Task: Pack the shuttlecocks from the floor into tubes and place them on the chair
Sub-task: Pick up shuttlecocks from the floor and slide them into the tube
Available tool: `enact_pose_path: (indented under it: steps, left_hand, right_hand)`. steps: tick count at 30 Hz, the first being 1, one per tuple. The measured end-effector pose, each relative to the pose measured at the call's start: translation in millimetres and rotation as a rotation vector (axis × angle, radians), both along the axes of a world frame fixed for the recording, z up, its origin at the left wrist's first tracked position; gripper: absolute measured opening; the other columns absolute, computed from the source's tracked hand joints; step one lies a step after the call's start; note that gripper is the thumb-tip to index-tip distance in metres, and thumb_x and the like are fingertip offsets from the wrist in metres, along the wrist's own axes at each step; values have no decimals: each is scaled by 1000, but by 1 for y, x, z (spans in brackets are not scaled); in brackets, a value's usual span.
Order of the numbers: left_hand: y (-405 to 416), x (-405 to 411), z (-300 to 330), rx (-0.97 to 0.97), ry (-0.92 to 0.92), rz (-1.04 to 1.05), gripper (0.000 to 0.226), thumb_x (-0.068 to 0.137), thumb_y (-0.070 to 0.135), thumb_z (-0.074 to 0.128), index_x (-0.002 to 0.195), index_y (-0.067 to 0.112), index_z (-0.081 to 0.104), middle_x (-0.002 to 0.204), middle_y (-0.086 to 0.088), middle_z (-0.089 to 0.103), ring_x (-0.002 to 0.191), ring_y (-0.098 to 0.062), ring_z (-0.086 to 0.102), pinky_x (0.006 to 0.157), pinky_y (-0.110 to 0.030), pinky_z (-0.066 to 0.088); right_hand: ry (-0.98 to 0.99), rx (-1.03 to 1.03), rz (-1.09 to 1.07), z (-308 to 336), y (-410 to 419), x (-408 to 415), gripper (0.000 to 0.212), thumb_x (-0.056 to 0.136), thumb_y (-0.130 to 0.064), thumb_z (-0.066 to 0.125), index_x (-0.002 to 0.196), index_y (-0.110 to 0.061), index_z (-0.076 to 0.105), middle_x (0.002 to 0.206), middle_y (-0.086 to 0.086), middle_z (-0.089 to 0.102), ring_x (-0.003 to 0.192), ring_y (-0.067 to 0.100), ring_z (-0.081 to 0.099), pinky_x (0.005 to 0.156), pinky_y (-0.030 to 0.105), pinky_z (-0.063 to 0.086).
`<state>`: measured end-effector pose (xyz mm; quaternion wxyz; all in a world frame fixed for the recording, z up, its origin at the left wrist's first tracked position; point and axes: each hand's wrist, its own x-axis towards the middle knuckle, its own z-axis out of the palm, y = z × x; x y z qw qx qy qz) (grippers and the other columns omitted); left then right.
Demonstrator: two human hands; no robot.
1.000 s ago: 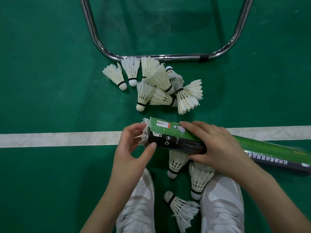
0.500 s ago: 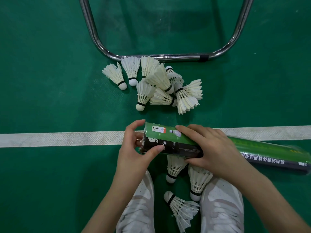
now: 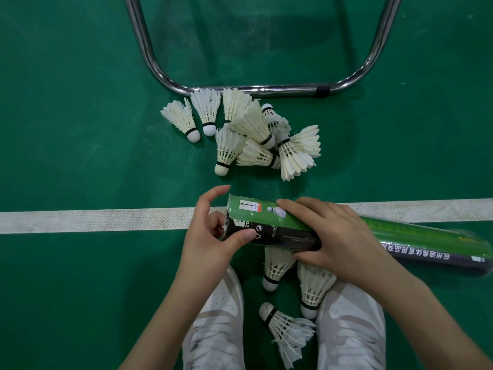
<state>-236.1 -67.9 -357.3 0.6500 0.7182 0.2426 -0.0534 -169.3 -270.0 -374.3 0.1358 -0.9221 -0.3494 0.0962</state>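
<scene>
A long green and black shuttlecock tube (image 3: 269, 225) lies across the middle of the view, its mouth pointing left. My right hand (image 3: 333, 236) grips it from above near that mouth. My left hand (image 3: 213, 231) cups the tube's mouth, thumb on the rim, fingers over the opening, so what is inside is hidden. A heap of several white feather shuttlecocks (image 3: 250, 132) lies on the green floor beyond the tube. Three more shuttlecocks (image 3: 277, 265) lie under the tube between my shoes.
The chrome chair leg frame (image 3: 256, 89) curves across the floor just behind the heap. A white court line (image 3: 93, 218) runs left to right under the tube. My two white shoes (image 3: 216, 329) stand at the bottom edge.
The shuttlecock whose feathers stuck out of the tube's mouth has gone inside, out of sight. My left hand has closed over the mouth. The tube sank slightly.
</scene>
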Motion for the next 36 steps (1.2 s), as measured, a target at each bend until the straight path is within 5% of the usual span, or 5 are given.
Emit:
enact_pose_path:
  steps: [6, 12, 18, 26, 36]
  left_hand:
    - [-1, -1, 3, -78, -38, -104, 69, 86, -6, 58, 130, 44, 39, 118, 5, 65, 105, -5, 63, 96, -22, 48]
    - [-1, -3, 3, -47, -28, -123, 74, 82, 8, 68, 134, 48, 34, 110, 4, 69, 103, -4, 64, 90, -17, 49]
    - [-4, 4, 3, 96, -20, -159, 90, 71, 9, 80, 130, 55, 31, 99, 46, 54, 99, 15, 55, 84, -4, 43]
    - [1, 7, 7, 61, 4, -145, 101, 68, 3, 81, 137, 54, 28, 116, 7, 63, 98, 0, 64, 84, -14, 50]
    - [3, 8, 12, -63, -13, -170, 102, 73, -8, 73, 144, 45, 23, 98, 12, 69, 89, -1, 67, 72, -9, 49]
  right_hand:
    - [2, 1, 7, 1, 2, 0, 96, 54, -44, 82, 137, -33, 35, 119, -3, 57, 98, 21, 60, 83, 36, 45]
    - [10, 6, 8, 2, 2, 0, 95, 55, -44, 81, 137, -33, 33, 119, -2, 57, 98, 21, 59, 82, 36, 45]
    - [7, 10, 9, 1, 4, 1, 96, 54, -44, 81, 137, -33, 34, 118, -3, 58, 97, 21, 60, 81, 35, 45]
    - [17, 13, 12, 4, 5, -1, 95, 55, -44, 81, 137, -34, 34, 119, -3, 57, 98, 21, 60, 82, 35, 45]
    - [46, 8, 13, 8, 8, -1, 95, 56, -45, 80, 137, -35, 32, 119, -4, 56, 98, 20, 59, 81, 34, 43]
